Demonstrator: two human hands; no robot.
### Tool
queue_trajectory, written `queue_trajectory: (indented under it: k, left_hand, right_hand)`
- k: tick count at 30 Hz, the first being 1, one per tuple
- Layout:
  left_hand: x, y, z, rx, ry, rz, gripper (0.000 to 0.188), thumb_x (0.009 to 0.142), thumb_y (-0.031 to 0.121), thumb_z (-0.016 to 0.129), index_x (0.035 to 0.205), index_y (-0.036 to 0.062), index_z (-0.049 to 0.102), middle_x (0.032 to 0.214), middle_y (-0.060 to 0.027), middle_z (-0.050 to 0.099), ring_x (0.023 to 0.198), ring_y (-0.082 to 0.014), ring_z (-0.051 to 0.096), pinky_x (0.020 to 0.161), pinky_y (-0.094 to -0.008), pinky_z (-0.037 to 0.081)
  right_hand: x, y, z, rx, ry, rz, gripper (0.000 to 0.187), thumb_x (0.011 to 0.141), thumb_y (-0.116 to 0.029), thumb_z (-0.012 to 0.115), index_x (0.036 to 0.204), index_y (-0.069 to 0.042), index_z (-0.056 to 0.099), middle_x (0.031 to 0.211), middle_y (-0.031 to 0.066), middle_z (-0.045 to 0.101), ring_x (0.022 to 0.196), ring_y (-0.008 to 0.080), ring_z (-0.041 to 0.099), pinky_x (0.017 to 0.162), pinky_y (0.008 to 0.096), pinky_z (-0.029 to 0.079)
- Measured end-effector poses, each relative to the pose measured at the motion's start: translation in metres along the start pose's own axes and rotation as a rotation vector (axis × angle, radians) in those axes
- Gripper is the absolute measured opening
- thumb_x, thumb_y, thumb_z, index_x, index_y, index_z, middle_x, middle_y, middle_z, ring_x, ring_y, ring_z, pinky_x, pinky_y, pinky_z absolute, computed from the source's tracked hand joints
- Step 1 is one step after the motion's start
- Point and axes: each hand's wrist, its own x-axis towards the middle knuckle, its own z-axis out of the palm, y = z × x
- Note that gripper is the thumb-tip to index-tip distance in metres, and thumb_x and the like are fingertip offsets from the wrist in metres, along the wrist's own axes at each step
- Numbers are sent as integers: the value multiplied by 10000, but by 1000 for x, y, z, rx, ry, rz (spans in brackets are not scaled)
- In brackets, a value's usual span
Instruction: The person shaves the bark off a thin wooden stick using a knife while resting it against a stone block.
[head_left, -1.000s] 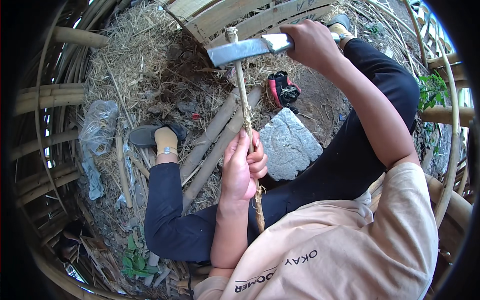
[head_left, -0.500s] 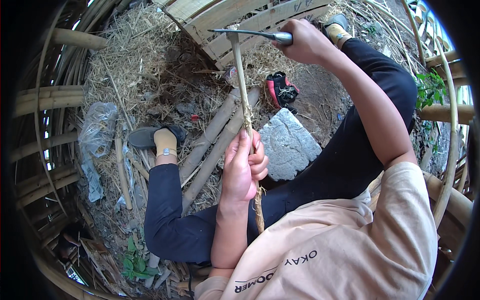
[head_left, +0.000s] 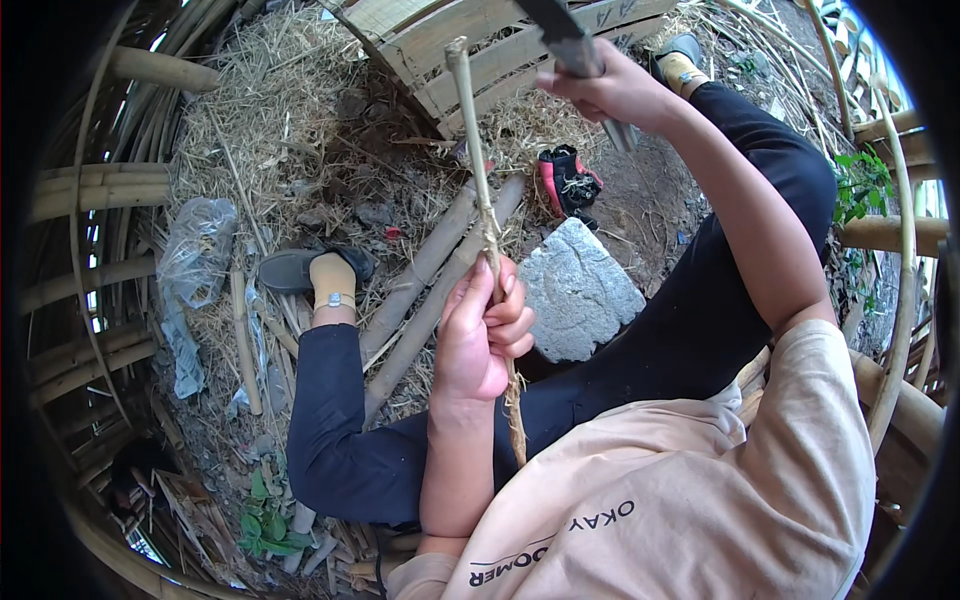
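Note:
A long, thin wooden stick (head_left: 474,140) stands slanted in front of me, pale at its upper part and rough, with shredded fibres lower down. My left hand (head_left: 478,330) is closed around its rough middle, and the lower end comes out below the fist toward my shirt. Up and to the right, my right hand (head_left: 615,88) grips a knife (head_left: 578,56) by its metallic handle. The dark blade points up and left, blurred by motion and cut off by the picture's top. Blade and stick are apart.
A grey stone block (head_left: 578,290) lies between my legs, with a red and black glove-like item (head_left: 568,182) beyond it. Bamboo poles (head_left: 425,275) rest on the straw-strewn ground. A wooden slatted crate (head_left: 500,65) stands ahead; a clear plastic bag (head_left: 198,255) lies left.
The knife has left the stick's top and swung upward, its blade turning from level to steeply raised. My left hand keeps its hold, with the stick's top shifted slightly up and left.

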Motion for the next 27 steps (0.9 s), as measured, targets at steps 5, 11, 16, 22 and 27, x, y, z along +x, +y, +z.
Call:
queue_trajectory:
  k: [5, 11, 16, 22, 27]
  left_hand:
    - [0, 3, -5, -21, 2, 25, 295, 1093, 339, 368, 923, 110, 443, 628, 74, 266, 480, -17, 198, 402, -186, 161]
    - [3, -2, 0, 0, 3, 6, 286, 1092, 337, 375, 934, 109, 448, 630, 75, 273, 482, -18, 196, 404, -185, 163]
    - [3, -4, -1, 17, 28, 3, 277, 1091, 331, 376, 938, 112, 449, 631, 75, 279, 483, -17, 199, 402, -186, 165]
    - [3, -2, -8, -55, 34, -4, 271, 1092, 329, 369, 948, 113, 447, 630, 75, 277, 478, -17, 197, 400, -188, 162]
    - [6, -2, -2, -32, 14, 0, 275, 1095, 327, 355, 942, 113, 435, 628, 74, 272, 473, -19, 194, 397, -194, 153]
  right_hand:
    - [-4, -11, -8, -367, 276, -37, 357, 866, -374, 742, 734, -54, 654, 572, 46, 579, 486, 158, 573, 529, 334, 483]
    - [-5, 0, 4, -856, 331, -212, 156, 703, -179, 695, 845, -120, 723, 747, 128, 697, 737, 329, 700, 698, 452, 565]
    - [-10, -14, 9, -915, 262, -251, 162, 708, -188, 695, 853, -119, 720, 744, 129, 697, 739, 341, 701, 688, 451, 567]
    - [-9, -10, 4, -953, 273, -225, 166, 715, -182, 697, 867, -119, 718, 748, 132, 695, 740, 341, 701, 696, 451, 567]
    - [-4, 8, 9, -778, 287, -102, 203, 713, -173, 691, 907, -123, 730, 775, 142, 702, 765, 353, 698, 700, 462, 562]
